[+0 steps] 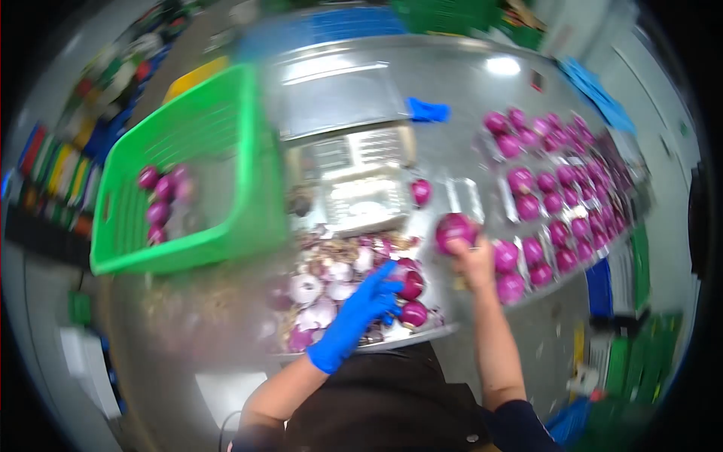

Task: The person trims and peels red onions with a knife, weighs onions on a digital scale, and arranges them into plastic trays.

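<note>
My right hand [474,260], bare, grips a large red onion [455,230] above the steel table. In a blue glove, my left hand [363,305] has its fingers apart beside two red onions, an upper one [410,284] and a lower one [413,313]; whether it touches them I cannot tell. Loose onion skins and peeled pieces [324,290] lie to the left of the glove. Another red onion [420,192] rests farther back, near a clear tray [464,197].
A green crate [252,166] at the left holds several red onions. Behind my hands stands a metal scale-like device [365,196]. Rows of packed red onions [561,203] fill the table's right side. A blue glove [428,110] lies at the back of the steel table [459,90].
</note>
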The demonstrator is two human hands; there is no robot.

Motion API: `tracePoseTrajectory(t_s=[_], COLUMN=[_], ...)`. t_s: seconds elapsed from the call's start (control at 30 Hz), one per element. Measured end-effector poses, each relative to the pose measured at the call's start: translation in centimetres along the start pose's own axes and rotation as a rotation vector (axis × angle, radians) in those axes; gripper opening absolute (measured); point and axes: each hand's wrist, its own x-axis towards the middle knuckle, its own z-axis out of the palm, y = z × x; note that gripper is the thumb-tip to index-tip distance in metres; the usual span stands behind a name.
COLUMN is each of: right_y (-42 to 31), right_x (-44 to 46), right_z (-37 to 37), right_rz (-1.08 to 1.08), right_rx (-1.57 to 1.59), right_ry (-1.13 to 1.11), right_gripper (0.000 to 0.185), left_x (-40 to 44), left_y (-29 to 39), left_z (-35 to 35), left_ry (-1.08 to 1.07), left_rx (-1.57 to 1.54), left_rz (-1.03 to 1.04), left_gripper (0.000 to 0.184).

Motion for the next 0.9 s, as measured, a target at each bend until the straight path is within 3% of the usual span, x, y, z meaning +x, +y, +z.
tracePoseTrajectory(t_s=[0.03, 0.1, 0.13, 0.27, 0.4, 0.53, 0.57, 0.67, 0.7, 0.73, 0.77, 0.83, 0.9], right_y=[1.8, 2.8, 2.5, 5.3, 4.7, 6.7, 7.6, 2.1, 2.8, 2.5, 1.9, 1.7, 4.2], right_x=[3.8, 8.4, 10.0, 14.7, 14.6, 15.5, 15.5, 9.4, 8.3, 6.1, 3.6, 0.3, -0.4], right_z=[-2.5, -4.1, -5.7, -7.4, -6.8, -8.4, -9.1, -6.6, -6.2, -4.8, -3.0, -0.8, 0.1], right_rz=[0.049, -0.082, -0.01, -0.131, 0.082, -0.238, -0.42, -0.231, -0.288, -0.168, -0.064, 0.097, 0.171], right_rx=[-0.237, -0.081, -0.139, -0.489, -0.675, -0.883, -0.914, -0.487, -0.304, -0.132, -0.035, -0.179, -0.099], right_ry=[0.188, 0.248, 0.28, 0.477, 0.388, 0.523, 0.613, 0.524, 0.442, 0.369, 0.265, -0.017, -0.069], right_gripper=[0.073, 0.079, 0.084, 0.081, 0.069, 0.061, 0.048, 0.036, 0.024, 0.021, 0.022, 0.035, 0.046], left_x=[-0.5, -1.7, -2.3, -4.8, -6.9, -8.7, -9.2, -10.1, -10.1, -10.0, -10.2, -10.1, -9.4], left_y=[0.3, 0.9, 0.9, 0.3, -0.9, -0.9, -0.7, -0.9, -0.8, -0.7, -1.0, -1.7, -1.7], left_z=[-0.2, -1.3, -1.8, -3.1, -5.3, -6.8, -6.9, -8.1, -8.1, -8.2, -8.4, -8.9, -8.7], left_ry=[0.004, 0.03, 0.045, 0.185, 0.307, 0.403, 0.438, 0.499, 0.516, 0.534, 0.524, 0.496, 0.473], left_rx=[0.002, 0.021, 0.028, -0.036, -0.021, 0.051, 0.058, 0.072, 0.076, 0.081, 0.048, 0.045, 0.108], left_rz=[-0.005, -0.01, -0.015, -0.069, -0.034, -0.027, -0.043, -0.039, -0.047, -0.052, -0.019, -0.057, -0.074], left_gripper=[0.069, 0.067, 0.065, 0.055, 0.059, 0.066, 0.066, 0.063, 0.062, 0.061, 0.06, 0.058, 0.056])
